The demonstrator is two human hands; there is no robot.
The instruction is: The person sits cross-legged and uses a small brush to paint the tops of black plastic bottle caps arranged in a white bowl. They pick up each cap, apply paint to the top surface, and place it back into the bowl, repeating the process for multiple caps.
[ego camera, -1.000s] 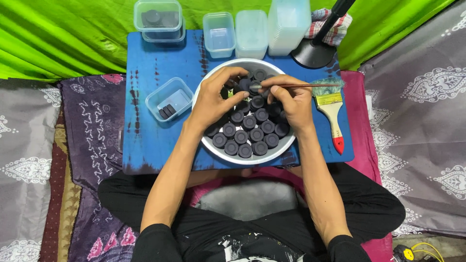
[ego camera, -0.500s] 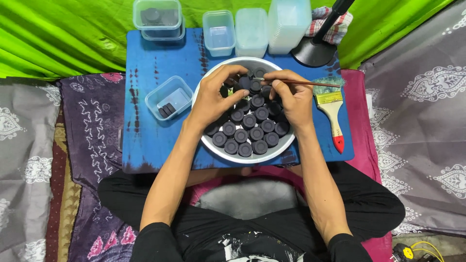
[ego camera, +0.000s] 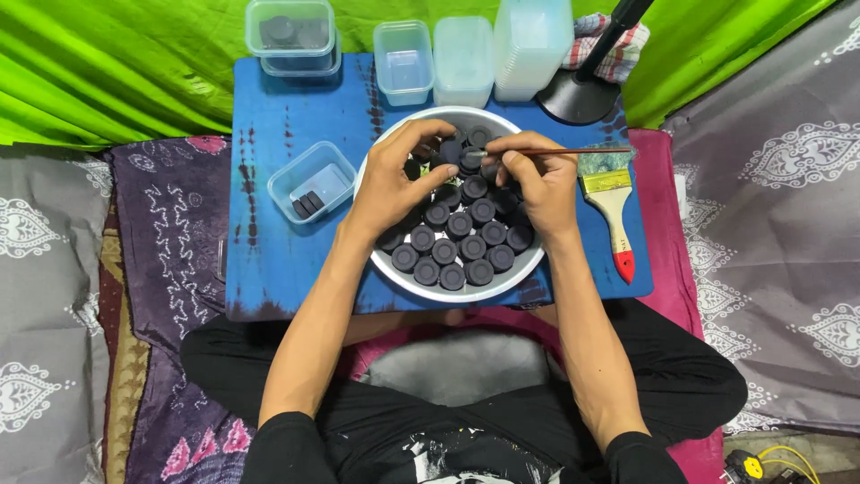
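I see no labels, signs, screens. Packaging only: clear lidded plastic tubs (ego camera: pixel 291 36) stacked at surface's far left; open clear tub (ego camera: pixel 312 181) below; translucent tubs (ego camera: pixel 466 54) far centre.

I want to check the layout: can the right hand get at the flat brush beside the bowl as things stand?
Probably yes. The flat brush lies bare on the blue table, just right of the bowl, with nothing between it and the right hand. But that hand already holds a thin brush, so it is not free.
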